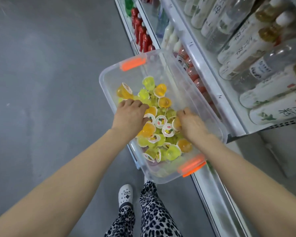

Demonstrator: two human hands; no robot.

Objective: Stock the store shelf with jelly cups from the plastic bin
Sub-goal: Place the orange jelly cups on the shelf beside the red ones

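Head view: I see the clear bin [109, 74] of jelly cups [161, 121] beside the shelf [204, 71]. Left hand [129, 115]: fingers curled into the pile; I cannot tell whether it grips anything. Right hand [190, 124]: curled round an orange cup [176, 123]. Bottles [256, 48] fill the shelf.

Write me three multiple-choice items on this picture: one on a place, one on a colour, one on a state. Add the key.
1. Where are the left hand and right hand?
A. On the shelf bottles
B. In the bin among the jelly cups
C. At the person's sides

2. What colour are the bin's latches?
A. Blue
B. White
C. Orange

3. How is the bin's top?
A. Open, no lid on it
B. Shut with a lid
C. Wrapped in film

Key: 1 B, both hands reach down among the cups; 2 C, both end latches are bright orange; 3 A, the cups show uncovered.
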